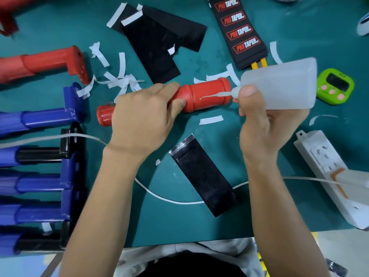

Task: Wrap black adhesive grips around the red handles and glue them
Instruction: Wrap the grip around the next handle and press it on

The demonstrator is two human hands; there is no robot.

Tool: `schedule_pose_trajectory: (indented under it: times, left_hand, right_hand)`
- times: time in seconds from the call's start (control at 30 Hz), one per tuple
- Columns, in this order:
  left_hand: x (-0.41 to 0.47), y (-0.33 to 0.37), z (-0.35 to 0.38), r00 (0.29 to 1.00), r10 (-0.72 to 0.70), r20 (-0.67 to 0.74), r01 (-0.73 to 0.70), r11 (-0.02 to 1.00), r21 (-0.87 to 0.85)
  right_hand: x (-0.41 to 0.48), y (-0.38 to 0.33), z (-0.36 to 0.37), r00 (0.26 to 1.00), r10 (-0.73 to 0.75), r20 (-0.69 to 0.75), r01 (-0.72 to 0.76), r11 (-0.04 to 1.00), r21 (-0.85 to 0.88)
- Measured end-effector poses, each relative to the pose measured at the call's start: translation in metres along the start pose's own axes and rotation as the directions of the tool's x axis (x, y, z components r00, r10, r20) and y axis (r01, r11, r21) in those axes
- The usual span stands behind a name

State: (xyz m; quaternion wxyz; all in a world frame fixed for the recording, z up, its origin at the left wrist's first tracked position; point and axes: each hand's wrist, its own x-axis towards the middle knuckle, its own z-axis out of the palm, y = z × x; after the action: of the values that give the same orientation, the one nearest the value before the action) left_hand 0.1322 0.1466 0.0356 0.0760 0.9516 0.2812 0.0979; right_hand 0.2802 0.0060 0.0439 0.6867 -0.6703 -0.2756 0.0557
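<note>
“Gripping the red handle (207, 94) round its narrow waist, is that the left hand (143, 116)?”

“Yes, fingers curled over it, thumb beneath, holding it level over the green mat (169, 226). The right hand (263, 124) pinches the glue bottle (283, 86), thumb at its neck, nozzle touching the handle's wide end.”

“How would the handle behave?”

“Hard, glossy plastic, I'd judge: stiff, light, and slippery once wet. A pale glue streak (211, 95) lies along it, so hold it by the dry waist or the far cap.”

“And the bottle?”

“Soft translucent walls, easy to squeeze. How full it is I cannot tell.”

“The wrap?”

“A black grip sheet (203, 176) lies flat between the wrists, floppy and probably tacky, so lift it by an edge. More black sheets (159, 41) and peeled white backing strips (122, 63) lie beyond, and blue handles (44, 116) are lined up at left.”
</note>
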Motion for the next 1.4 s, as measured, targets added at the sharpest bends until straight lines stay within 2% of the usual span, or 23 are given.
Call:
schedule_pose_trajectory:
  times: [0.13, 0.43, 1.4]
  left_hand:
    - [0.002, 0.000, 0.000, 1.000, 0.001, 0.006, -0.001, 1.000, -0.005]
    - [0.003, -0.001, 0.001, 1.000, -0.007, 0.005, 0.007, 1.000, -0.003]
    - [0.005, -0.001, 0.002, 1.000, -0.027, 0.007, 0.027, 1.000, 0.006]
  right_hand:
    - [-0.002, 0.002, 0.002, 0.997, -0.073, 0.032, 0.075, 0.994, -0.080]
    - [-0.006, 0.004, 0.001, 0.991, -0.110, 0.078, 0.120, 0.982, -0.144]
    - [-0.007, 0.008, 0.001, 0.984, -0.132, 0.119, 0.141, 0.987, -0.076]
